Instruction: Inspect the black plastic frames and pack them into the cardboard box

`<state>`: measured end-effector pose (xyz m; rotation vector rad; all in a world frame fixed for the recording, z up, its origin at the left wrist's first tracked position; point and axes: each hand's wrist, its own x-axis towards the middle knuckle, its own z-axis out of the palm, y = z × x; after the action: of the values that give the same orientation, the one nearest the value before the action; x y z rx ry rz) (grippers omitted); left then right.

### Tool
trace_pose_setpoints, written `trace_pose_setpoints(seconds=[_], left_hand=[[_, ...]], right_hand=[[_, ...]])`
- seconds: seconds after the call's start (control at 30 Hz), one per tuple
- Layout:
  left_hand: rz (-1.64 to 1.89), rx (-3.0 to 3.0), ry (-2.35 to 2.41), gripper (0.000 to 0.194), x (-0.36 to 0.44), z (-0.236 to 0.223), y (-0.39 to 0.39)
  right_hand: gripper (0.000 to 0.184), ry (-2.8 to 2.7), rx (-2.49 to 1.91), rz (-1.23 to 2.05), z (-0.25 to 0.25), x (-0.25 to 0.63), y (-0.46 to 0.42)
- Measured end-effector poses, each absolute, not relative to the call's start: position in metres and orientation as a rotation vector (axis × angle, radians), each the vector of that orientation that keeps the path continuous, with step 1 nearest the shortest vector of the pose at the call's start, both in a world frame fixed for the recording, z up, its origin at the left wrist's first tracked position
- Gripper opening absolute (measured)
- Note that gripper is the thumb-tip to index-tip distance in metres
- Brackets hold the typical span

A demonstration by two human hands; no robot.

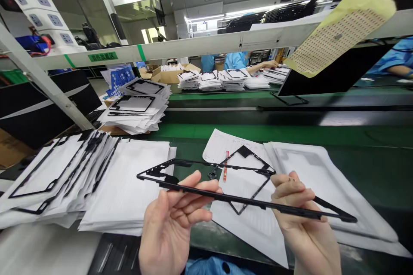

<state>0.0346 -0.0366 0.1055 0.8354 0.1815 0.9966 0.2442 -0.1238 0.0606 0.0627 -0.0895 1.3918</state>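
Note:
Both my hands hold a thin black rectangular frame (245,200) level above the green bench. My left hand (171,223) pinches its near long edge at the left, thumb and fingers closed on the bar. My right hand (298,210) grips the same edge further right, fingers curled over it. Under the frame lies a second black frame (248,154) on a white sheet (254,219), with a small red strip (226,166) beside it.
Fanned white sheets with black frames (58,176) lie at the left, and more white sheets (325,180) at the right. Further stacks (138,107) sit behind. A yellow dotted sheet (342,25) hangs from the shelf. Across the green conveyor (290,131), a person in blue works.

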Motion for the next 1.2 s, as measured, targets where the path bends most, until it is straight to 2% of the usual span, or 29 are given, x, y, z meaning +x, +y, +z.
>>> trace_pose_setpoints(seconds=[0.2,0.4,0.57,0.67,0.77,0.87,0.93,1.1,1.2], left_hand=[[0.986,0.833,0.232,0.038,0.04,0.106,-0.044],[0.99,0.796,0.388,0.041,0.047,0.107,-0.05],[1.001,0.835,0.426,0.04,0.049,0.113,-0.057],[1.096,0.871,0.441,0.04,0.053,0.112,-0.06],[1.24,0.85,0.411,0.042,0.058,0.106,-0.053],[1.3,0.727,0.363,0.045,0.062,0.099,-0.031],[1.26,0.666,0.395,0.049,0.063,0.096,-0.013],[1.141,0.857,0.514,0.053,0.072,0.088,0.028],[1.188,0.974,0.579,0.042,0.078,0.076,0.04]], right_hand=[[0.013,-0.047,0.161,1.521,0.05,0.252,-0.113],[0.008,-0.038,0.323,1.562,0.037,0.256,-0.107],[0.012,-0.081,0.374,1.572,0.025,0.26,-0.098],[0.013,-0.125,0.147,1.503,0.016,0.262,-0.097],[0.018,-0.341,-0.33,1.394,0.008,0.262,-0.102],[0.038,-0.553,-0.798,1.263,0.005,0.259,-0.111],[0.048,-0.614,-0.951,1.208,0.007,0.255,-0.119],[0.04,-0.736,-1.088,1.191,0.018,0.245,-0.133],[0.037,-0.757,-1.16,1.08,0.017,0.245,-0.134]])
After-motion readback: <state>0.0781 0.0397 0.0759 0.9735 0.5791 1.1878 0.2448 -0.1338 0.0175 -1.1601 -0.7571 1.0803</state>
